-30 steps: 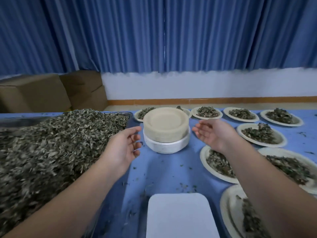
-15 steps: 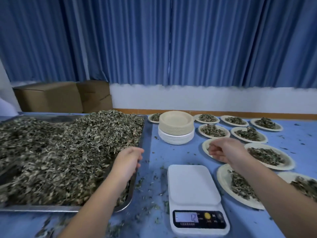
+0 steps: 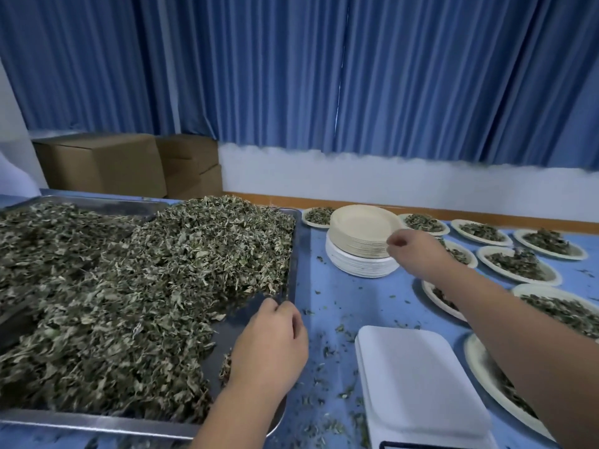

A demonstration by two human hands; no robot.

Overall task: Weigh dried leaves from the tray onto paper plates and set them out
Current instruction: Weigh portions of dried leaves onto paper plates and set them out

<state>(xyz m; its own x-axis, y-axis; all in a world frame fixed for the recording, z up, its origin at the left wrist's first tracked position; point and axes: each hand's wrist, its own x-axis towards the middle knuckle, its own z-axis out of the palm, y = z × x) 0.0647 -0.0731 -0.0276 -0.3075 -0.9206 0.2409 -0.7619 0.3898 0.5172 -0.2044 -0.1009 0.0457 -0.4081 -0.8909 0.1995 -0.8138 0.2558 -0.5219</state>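
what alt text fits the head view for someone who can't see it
A person's right hand reaches the rim of a stack of empty paper plates on a blue table, while the left hand rests at the edge of a metal tray heaped with dried leaves. A white scale sits in front, filled plates to the right.

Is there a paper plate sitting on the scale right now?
No, the top of the white scale is bare, and the right hand is at the rim of the stack of empty plates.
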